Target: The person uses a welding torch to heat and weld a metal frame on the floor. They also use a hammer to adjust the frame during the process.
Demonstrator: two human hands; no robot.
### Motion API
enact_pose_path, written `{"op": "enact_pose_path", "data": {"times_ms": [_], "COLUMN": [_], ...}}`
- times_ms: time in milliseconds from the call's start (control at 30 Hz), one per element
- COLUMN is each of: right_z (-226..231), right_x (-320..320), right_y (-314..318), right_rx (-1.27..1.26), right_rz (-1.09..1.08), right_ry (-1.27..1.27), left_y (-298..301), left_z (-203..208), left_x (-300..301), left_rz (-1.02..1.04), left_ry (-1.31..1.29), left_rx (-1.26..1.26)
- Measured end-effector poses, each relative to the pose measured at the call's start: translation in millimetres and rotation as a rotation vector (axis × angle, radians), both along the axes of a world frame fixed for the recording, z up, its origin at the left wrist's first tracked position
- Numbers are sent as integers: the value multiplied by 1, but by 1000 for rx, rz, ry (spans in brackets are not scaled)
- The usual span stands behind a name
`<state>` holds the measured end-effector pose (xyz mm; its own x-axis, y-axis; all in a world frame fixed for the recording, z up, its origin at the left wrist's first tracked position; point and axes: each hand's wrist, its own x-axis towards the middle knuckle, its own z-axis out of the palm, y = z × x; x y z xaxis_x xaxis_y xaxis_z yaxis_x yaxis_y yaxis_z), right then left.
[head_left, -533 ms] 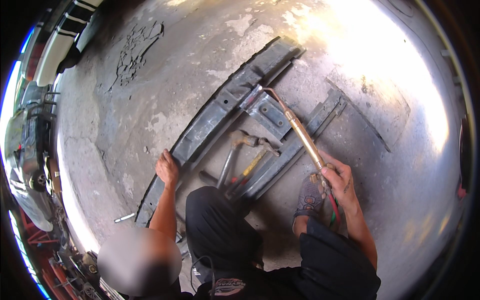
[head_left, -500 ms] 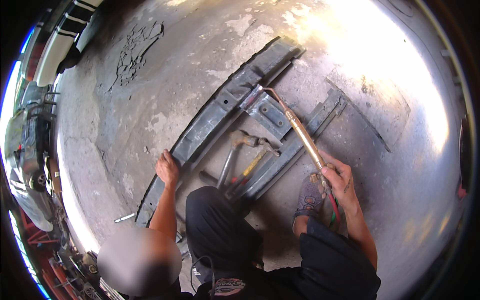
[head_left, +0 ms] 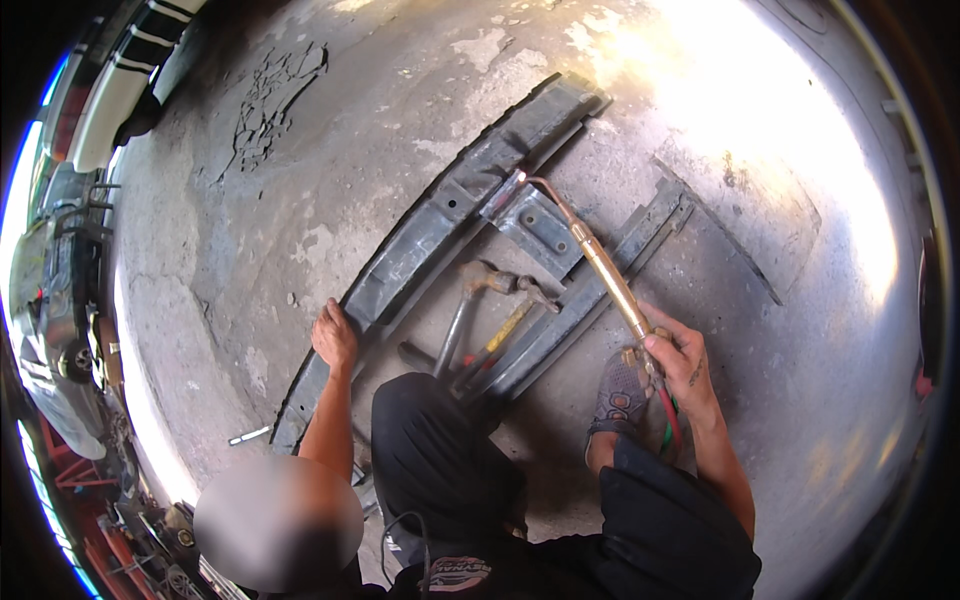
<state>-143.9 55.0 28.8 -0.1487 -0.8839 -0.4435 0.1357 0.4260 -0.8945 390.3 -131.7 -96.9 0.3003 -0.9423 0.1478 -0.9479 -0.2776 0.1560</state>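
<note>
My right hand (head_left: 682,362) grips the handle of a brass cutting torch (head_left: 603,272), its bent tip reaching to the joint where a grey cross plate (head_left: 540,228) meets a long dark steel channel (head_left: 440,222) lying on the concrete. My left hand (head_left: 335,337) rests flat on the near part of that channel, fingers spread. A second steel rail (head_left: 585,290) lies parallel, under the torch. Red and green hoses (head_left: 668,420) trail from the torch past my wrist. My knee in dark trousers (head_left: 430,450) and my shoe (head_left: 620,392) sit between the hands.
Two hammers (head_left: 480,305) and a yellow-handled tool (head_left: 500,335) lie between the rails. A small metal piece (head_left: 248,436) lies on the floor at left. A parked vehicle (head_left: 50,300) and a striped kerb (head_left: 130,70) edge the left. Cracked concrete spreads at the top.
</note>
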Motion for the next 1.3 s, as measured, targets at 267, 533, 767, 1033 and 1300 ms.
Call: {"op": "enact_pose_path", "data": {"times_ms": [267, 533, 767, 1033, 1300], "right_z": [4, 4, -3, 5, 3], "right_x": [1, -2, -3, 1, 1], "right_y": [-1, 2, 5, 2, 3], "right_rx": [12, 23, 22, 1, 7], "right_rz": [-41, 9, 14, 45, 48], "right_ry": [-46, -35, 7, -1, -3], "left_y": [0, 0, -1, -2, -2], "left_z": [0, 3, 0, -2, 0], "left_x": [1, -1, 1, 3, 3], "left_rz": [4, 6, 13, 11, 15], "left_ry": [-2, 9, 2, -5, -2], "left_rx": [5, 23, 37, 30, 14]}}
